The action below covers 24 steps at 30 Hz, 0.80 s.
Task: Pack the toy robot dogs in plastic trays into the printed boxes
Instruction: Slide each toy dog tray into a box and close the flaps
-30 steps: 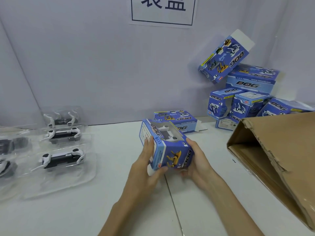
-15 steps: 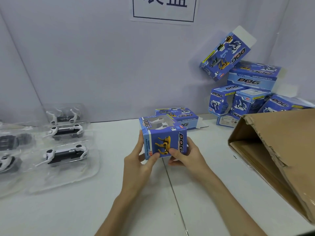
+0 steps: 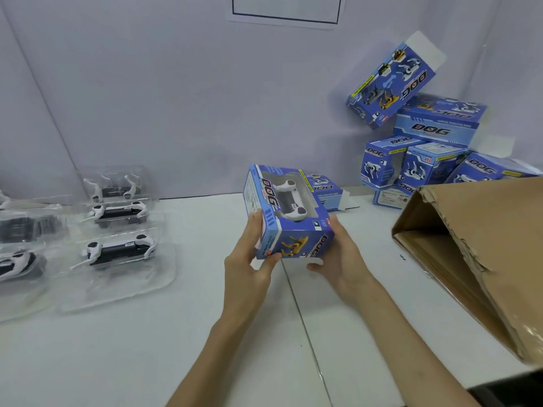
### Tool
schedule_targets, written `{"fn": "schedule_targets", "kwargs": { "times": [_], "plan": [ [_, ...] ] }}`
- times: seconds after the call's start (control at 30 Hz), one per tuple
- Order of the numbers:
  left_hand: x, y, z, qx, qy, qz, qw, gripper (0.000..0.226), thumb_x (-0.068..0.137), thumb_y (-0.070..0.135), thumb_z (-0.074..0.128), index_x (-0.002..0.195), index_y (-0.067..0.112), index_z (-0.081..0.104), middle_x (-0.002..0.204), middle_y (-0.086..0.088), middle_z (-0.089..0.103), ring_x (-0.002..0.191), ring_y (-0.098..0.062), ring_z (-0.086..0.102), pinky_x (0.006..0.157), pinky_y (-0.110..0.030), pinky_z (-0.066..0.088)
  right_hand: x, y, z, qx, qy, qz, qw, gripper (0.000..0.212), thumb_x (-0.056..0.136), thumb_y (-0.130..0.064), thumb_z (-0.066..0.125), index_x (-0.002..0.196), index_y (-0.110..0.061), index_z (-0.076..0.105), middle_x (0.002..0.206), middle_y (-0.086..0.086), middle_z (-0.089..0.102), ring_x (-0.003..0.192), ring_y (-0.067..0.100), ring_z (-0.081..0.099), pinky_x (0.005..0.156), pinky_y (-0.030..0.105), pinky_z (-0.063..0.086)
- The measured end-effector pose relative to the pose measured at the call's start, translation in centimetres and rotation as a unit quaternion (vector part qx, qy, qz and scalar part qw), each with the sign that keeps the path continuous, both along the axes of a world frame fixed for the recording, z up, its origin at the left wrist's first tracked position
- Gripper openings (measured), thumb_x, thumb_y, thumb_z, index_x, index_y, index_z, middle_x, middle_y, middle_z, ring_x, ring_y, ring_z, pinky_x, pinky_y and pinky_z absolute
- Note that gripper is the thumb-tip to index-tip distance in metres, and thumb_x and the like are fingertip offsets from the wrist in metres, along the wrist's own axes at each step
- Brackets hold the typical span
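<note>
A person held a blue printed box (image 3: pixel 289 227) between both hands, just above the middle of a white table (image 3: pixel 176 333). The left hand (image 3: pixel 249 259) gripped the box's left side, with its fingers running up the side panel and its thumb pressed against the near face. The right hand (image 3: pixel 342 257) cupped the lower right corner with its thumb beneath the near edge; most of its fingers were hidden behind the box. The box was tilted with its clear window facing upward, and a white and black toy robot dog (image 3: pixel 289 201) showed through the window.

On the left of the table lay several clear plastic trays (image 3: pixel 117 277), each holding a white and black dog; those at the far left were cut off by the frame's edge. Just behind the held box, a matching box (image 3: pixel 327 190) lay on the table with an end flap open. A pile of boxes (image 3: pixel 437 130) stood in the far right corner, with one leaning box (image 3: pixel 390 80) propped against the wall. A torn brown cardboard carton (image 3: pixel 482 230) lay on its side at the right, open end toward the hands. The lower edge of a paper sign (image 3: pixel 285 10) showed on the wall above.
</note>
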<state>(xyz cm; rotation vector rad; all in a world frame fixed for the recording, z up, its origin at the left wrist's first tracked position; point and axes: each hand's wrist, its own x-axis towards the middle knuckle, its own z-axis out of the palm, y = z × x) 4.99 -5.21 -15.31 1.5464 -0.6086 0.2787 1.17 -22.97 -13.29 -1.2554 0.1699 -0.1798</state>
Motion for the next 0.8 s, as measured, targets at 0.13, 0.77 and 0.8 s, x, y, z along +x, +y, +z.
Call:
{"fn": "schedule_targets", "kwargs": {
  "times": [0.13,0.77,0.8],
  "plan": [
    [0.7,0.9,-0.7,0.109,-0.040,-0.005,0.993,0.085,0.087,0.001,0.075,0.151,0.037,0.034,0.155,0.009,0.045,0.137,-0.017,0.051,0.105,-0.031,0.049,-0.3,-0.8,0.3,0.061,0.085,-0.029,0.994,0.033,0.087,-0.042,0.065,0.112,-0.020,0.069,0.096,0.007,0.075,0.075,0.020,0.068,0.067,0.032,0.055],
    [3.7,7.7,-0.3,0.242,0.067,0.462,0.851,0.054,0.076,-0.003,0.068,0.127,0.013,0.063,0.125,-0.019,0.056,0.128,-0.035,0.038,0.095,-0.051,0.031,-1.8,-5.3,-0.5,0.018,0.074,-0.378,0.923,0.016,0.098,-0.007,0.051,0.105,-0.018,0.059,0.096,-0.001,0.064,0.078,0.017,0.066,0.067,0.027,0.050],
    [3.8,7.6,-0.4,0.242,0.057,0.452,0.856,0.052,0.075,-0.002,0.069,0.125,0.013,0.065,0.122,-0.019,0.057,0.124,-0.037,0.041,0.093,-0.051,0.033,-1.5,-4.9,-0.9,0.000,0.080,-0.362,0.929,0.016,0.098,-0.007,0.050,0.102,-0.020,0.060,0.096,-0.001,0.064,0.078,0.017,0.066,0.065,0.026,0.049]
  ]
}}
